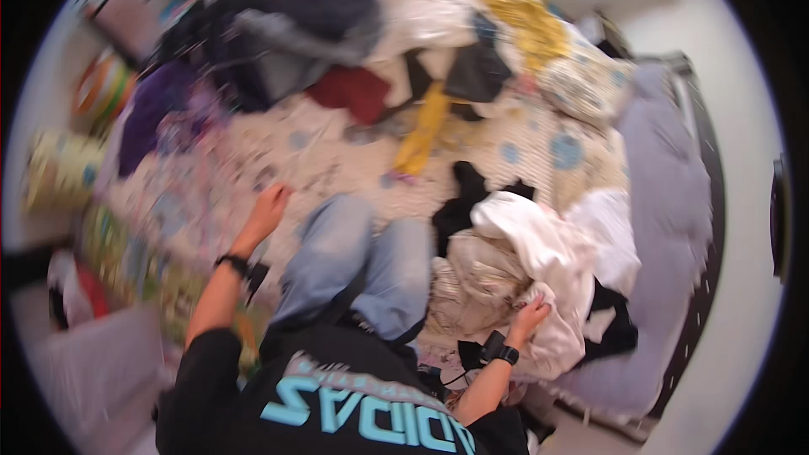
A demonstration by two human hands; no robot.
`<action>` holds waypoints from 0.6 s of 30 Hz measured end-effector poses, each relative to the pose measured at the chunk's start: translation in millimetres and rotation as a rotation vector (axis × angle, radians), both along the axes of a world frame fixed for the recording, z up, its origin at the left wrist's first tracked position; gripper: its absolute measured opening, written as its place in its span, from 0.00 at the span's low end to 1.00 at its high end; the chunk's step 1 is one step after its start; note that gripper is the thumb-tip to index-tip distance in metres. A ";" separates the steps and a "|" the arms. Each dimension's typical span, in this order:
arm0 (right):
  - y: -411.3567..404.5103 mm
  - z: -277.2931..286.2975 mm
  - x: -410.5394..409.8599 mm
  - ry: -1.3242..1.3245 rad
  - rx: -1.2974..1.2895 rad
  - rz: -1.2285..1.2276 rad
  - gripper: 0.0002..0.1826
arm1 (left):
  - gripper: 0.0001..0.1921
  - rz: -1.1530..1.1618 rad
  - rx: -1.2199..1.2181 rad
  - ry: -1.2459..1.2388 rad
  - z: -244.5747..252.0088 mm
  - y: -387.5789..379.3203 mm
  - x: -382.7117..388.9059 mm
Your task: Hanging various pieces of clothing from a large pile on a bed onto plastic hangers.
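My left hand is over the patterned bed cover, left of my knees, with its fingers curled; blur hides whether anything is in it. On the other side, my right hand grips part of a pale pink garment in a heap of clothes. Beige clothing lies against that garment, and a black garment is just behind. A white cloth lies to the heap's right. Farther off, a yellow garment is stretched across the cover, near a dark red cloth.
A large pile of dark clothes and white clothes covers the bed's far part. A purple garment lies far left. Along the right edge runs a grey padded cushion beside a dark bed frame.
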State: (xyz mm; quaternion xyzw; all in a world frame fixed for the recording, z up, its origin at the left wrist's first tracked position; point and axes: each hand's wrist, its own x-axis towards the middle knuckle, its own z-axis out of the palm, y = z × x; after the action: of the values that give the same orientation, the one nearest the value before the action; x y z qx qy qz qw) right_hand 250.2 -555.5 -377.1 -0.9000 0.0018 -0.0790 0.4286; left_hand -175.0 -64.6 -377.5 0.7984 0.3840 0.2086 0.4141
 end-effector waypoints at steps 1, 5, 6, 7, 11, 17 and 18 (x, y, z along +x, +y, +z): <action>-20.4 7.1 7.1 -0.295 -0.217 0.018 0.20 | 0.09 0.006 -0.036 -0.032 9.3 -4.5 5.6; -5.4 64.9 7.3 0.054 0.890 -0.397 0.18 | 0.10 0.115 -0.303 -0.023 37.9 -2.4 -14.4; -47.5 74.6 18.9 0.064 1.205 -0.373 0.17 | 0.10 0.108 -0.364 -0.021 37.7 0.2 -4.0; -86.2 84.8 25.8 -0.030 1.201 -0.345 0.17 | 0.10 0.029 -0.372 -0.023 36.7 1.7 6.8; -166.7 192.1 49.4 -0.264 1.106 -0.499 0.16 | 0.10 -0.041 0.005 0.121 36.7 0.2 16.4; -64.6 397.5 62.2 -0.741 -0.839 -0.469 0.25 | 0.11 0.108 0.156 0.086 27.9 -14.5 -6.7; -54.8 416.8 85.9 -0.687 0.094 -0.172 0.18 | 0.11 0.151 0.106 0.120 17.4 -15.7 -9.2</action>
State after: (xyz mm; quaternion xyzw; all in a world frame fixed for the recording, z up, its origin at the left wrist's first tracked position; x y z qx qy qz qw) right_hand 336.1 -610.2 39.6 -0.7970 -0.0630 -0.4124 0.4367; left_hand -184.2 -80.3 -360.1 0.7989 0.4559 0.2110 0.3308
